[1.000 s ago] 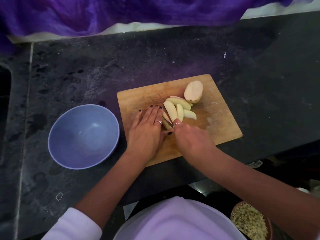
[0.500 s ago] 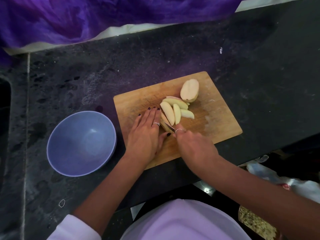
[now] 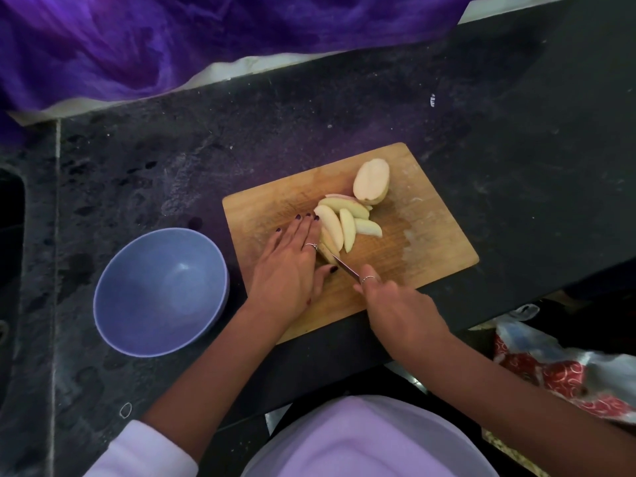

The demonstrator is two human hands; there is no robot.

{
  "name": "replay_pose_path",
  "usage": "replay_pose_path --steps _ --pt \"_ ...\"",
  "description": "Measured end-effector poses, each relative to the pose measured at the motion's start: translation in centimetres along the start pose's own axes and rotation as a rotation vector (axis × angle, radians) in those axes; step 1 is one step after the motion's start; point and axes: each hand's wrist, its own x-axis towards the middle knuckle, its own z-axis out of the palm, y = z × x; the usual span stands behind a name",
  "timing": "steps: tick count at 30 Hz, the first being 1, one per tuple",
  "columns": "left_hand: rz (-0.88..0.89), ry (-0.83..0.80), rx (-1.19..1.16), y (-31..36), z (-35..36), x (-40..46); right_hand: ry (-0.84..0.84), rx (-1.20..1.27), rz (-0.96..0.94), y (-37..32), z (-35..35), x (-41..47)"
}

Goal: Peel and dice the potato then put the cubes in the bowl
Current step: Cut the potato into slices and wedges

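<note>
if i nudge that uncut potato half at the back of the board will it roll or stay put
The pale uncut potato half probably stays put: its flat cut face looks turned up, though the rounded underside might rock. It looks firm, likely slippery when wet, on the wooden cutting board.

Non-task stuff I see: dark speckled counter (image 3: pixel 344 108), dusty in patches. Purple cloth (image 3: pixel 192 39) bunched along its far edge, over a white ledge (image 3: pixel 261 63). Sink (image 3: pixel 10 242) cut off at far left. Small ring (image 3: pixel 126 410) lying on the counter near its front edge. Red-and-white bag (image 3: pixel 550 370) below the counter, lower right.
</note>
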Motion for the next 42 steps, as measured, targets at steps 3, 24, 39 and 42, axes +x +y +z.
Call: replay_pose_path --steps 3,24,39,42 --pt "0.019 -0.018 -0.035 -0.1 0.0 0.3 -0.005 0.057 0.014 -0.3 0.4 0.7" --pt "-0.055 0.058 -0.217 -0.5 1.4 -0.9 0.088 0.009 0.026 1.4 3.4 -0.3" --pt "-0.172 0.157 -0.182 -0.8 3.0 -2.6 0.114 0.156 0.131 -0.6 0.2 3.8" --pt "-0.182 0.159 -0.187 -0.7 3.0 -2.8 0.13 0.175 0.185 0.1 -0.1 4.6"
